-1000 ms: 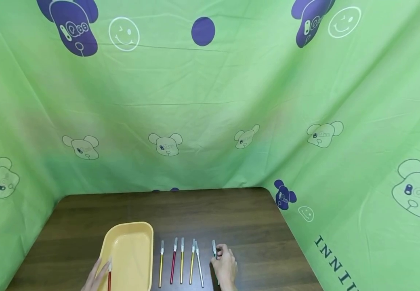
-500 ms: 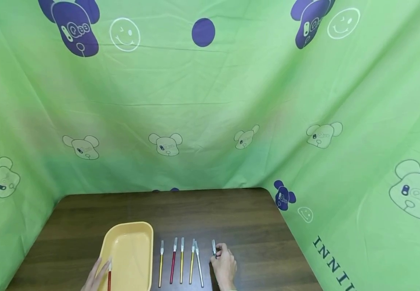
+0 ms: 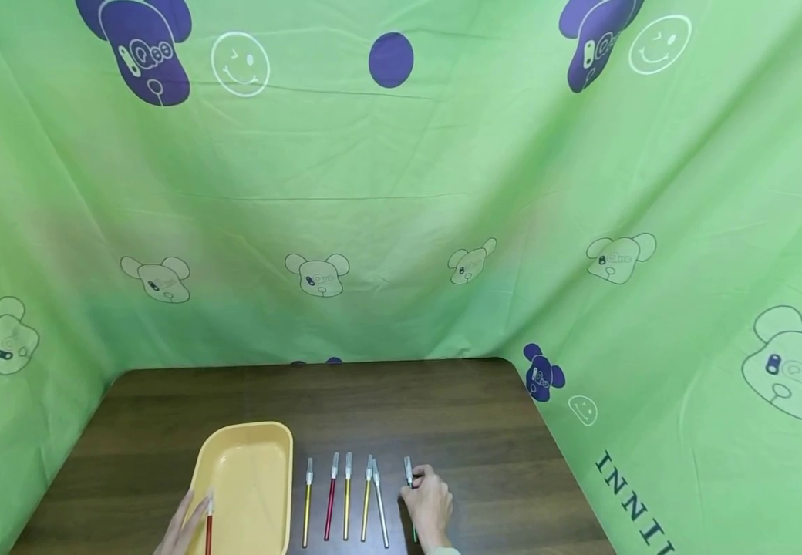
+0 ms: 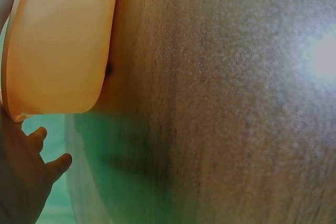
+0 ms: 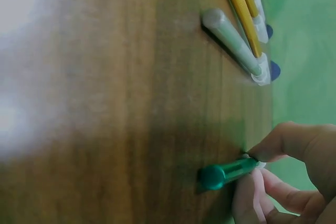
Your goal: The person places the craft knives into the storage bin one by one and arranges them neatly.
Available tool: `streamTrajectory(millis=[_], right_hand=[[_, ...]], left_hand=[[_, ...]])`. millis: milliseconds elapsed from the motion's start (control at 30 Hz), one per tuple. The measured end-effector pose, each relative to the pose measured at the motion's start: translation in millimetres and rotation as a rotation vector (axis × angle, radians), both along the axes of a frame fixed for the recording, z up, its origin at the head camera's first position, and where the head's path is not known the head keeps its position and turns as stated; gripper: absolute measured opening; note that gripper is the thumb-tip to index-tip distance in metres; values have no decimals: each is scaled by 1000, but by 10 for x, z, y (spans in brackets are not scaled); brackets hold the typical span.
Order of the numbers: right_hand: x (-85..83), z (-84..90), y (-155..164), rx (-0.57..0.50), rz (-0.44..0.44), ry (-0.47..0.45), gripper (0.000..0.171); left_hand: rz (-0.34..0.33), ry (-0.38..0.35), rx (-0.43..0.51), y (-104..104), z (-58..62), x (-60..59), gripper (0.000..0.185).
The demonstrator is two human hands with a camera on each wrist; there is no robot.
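Observation:
My right hand (image 3: 429, 507) pinches a green craft knife (image 5: 228, 174) with a clear cap. Its capped end points away from me on the right of the dark table. In the right wrist view, thumb and fingers close around it near the cap, hiding part of it. My left hand (image 3: 182, 528) rests at the left rim of a yellow tray (image 3: 291, 482), two straight fingers reaching over the edge. In the left wrist view its other fingers (image 4: 59, 166) spread outside the tray wall. Inside the tray lies a red craft knife (image 3: 209, 533), its cap beside my fingertips.
Between tray and right hand, several capped craft knives lie in a row: yellow (image 3: 307, 505), red (image 3: 330, 501), more yellow ones, and a silver one (image 3: 381, 509) whose cap meets its yellow neighbour's. Green printed cloth (image 3: 387, 308) surrounds the brown table (image 3: 373, 401).
My right hand has shifted slightly, and the green knife's lower end, hidden half a second ago, shows again beneath it. The left hand, tray and other knives stay put.

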State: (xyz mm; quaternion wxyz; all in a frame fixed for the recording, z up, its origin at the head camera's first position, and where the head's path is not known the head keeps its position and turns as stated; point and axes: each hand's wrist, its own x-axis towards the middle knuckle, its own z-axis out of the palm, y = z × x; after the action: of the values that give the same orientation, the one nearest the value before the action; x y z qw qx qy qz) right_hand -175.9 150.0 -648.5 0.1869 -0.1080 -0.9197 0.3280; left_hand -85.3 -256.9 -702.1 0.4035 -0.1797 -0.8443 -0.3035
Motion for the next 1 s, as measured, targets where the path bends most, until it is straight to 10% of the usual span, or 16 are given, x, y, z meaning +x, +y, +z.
streamTrajectory(millis=[1000], right_hand=[[-70,155,20,-128,3,-138,24]], left_hand=[[12,-94,-22,-46,-18,23,89]])
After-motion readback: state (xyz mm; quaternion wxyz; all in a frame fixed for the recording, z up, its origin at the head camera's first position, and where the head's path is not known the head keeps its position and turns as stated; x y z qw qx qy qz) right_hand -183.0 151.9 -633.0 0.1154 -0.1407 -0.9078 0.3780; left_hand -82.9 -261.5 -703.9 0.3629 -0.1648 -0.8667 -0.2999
